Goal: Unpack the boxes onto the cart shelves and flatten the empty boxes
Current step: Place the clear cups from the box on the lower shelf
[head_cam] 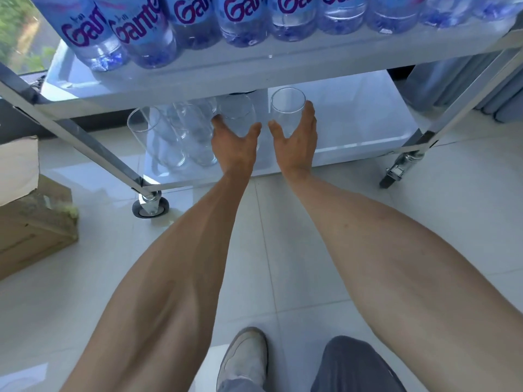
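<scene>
Daylight is gleaming off the pale glossy floor tiles point(283, 250), a window point(17, 32) is showing greenery at the upper left, and grey curtain folds point(458, 80) are hanging at the right.

We note bare forearms, no sleeves; below the hands, grey-blue trousers point(356, 366) and a worn grey shoe point(244, 355).

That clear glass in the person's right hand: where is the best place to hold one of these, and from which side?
Around the mid-wall, coming from the cart's open front. The right hand holds the glass that way, thumb on one side and fingers on the other. Its straight, smooth sides suit a wrap grip, and the upper shelf overhead leaves little room to reach down from the top.
</scene>
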`<state>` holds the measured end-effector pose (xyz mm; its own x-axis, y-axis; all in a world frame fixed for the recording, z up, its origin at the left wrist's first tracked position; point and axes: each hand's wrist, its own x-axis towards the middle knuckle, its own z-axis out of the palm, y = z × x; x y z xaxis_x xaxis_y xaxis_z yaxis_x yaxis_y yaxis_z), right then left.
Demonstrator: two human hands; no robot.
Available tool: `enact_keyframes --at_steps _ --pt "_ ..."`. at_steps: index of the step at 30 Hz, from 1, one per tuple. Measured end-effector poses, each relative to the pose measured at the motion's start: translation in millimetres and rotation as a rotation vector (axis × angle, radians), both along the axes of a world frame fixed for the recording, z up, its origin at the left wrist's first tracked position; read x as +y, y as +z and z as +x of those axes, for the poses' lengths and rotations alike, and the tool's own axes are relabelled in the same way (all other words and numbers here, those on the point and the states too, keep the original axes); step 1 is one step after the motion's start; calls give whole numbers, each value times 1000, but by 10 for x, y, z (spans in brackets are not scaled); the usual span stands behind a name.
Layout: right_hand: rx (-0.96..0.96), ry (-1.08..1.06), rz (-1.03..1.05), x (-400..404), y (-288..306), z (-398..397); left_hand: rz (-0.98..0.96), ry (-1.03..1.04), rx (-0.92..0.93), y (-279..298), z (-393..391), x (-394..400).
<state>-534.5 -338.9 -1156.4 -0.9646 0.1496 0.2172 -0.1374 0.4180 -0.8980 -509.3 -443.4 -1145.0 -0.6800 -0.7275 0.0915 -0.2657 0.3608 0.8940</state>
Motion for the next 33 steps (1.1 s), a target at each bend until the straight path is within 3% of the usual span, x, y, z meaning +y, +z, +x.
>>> enact_keyframes --at_steps 7,12,33 --pt "-45 48 17 78 -147 -6 -57 -85 -14 -94 98 -9" --pt "-145 63 87 129 -266 -20 -60 -51 -49 -174 129 15" --pt "-224 53 224 -117 -287 -173 -74 70 -148 -235 154 93"
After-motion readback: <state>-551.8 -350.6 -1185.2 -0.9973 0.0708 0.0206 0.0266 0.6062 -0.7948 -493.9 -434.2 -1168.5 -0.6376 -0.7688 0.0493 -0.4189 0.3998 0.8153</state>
